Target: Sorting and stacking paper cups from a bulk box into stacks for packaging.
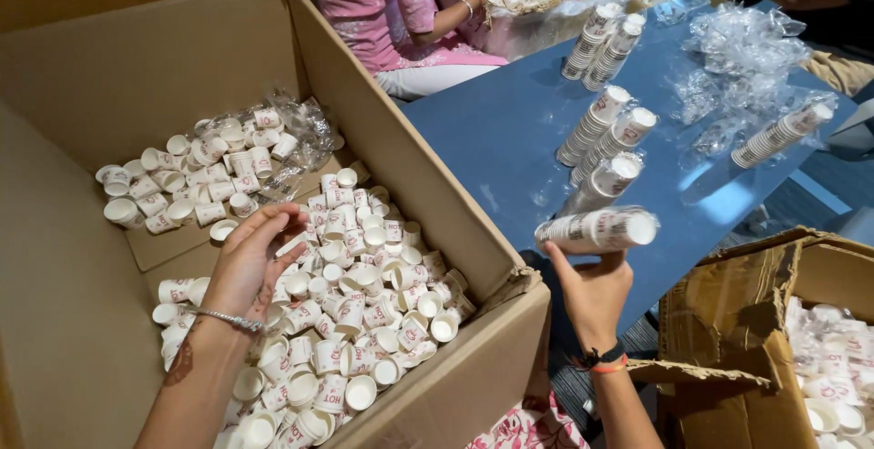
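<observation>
The large open brown cardboard box (428,185) serves as the landmark. Inside it lies a loose heap of small white paper cups with red print (364,294), and toward its far wall a torn clear plastic bag (300,135) spills more of the same cups. The left hand (250,262), with a silver bracelet at the wrist, hovers inside the box just above the heap, its fingers loosely spread and curled, with a small cup or two at the fingertips; whether it grips them cannot be told. The right hand (592,290), wearing a dark and orange wristband, is outside the box, just past its near right corner, and is closed around a nested stack of white paper cups (596,229) held on its side. Beyond the box's right wall stretches the blue counter (492,130), where further stacked cup sleeves (605,135) lie beside crumpled clear plastic wrappers (742,48). A second, torn cardboard box (728,321) of cups stands to the right of the big box. Past the box's far corner sits a person in pink clothing (373,3).
</observation>
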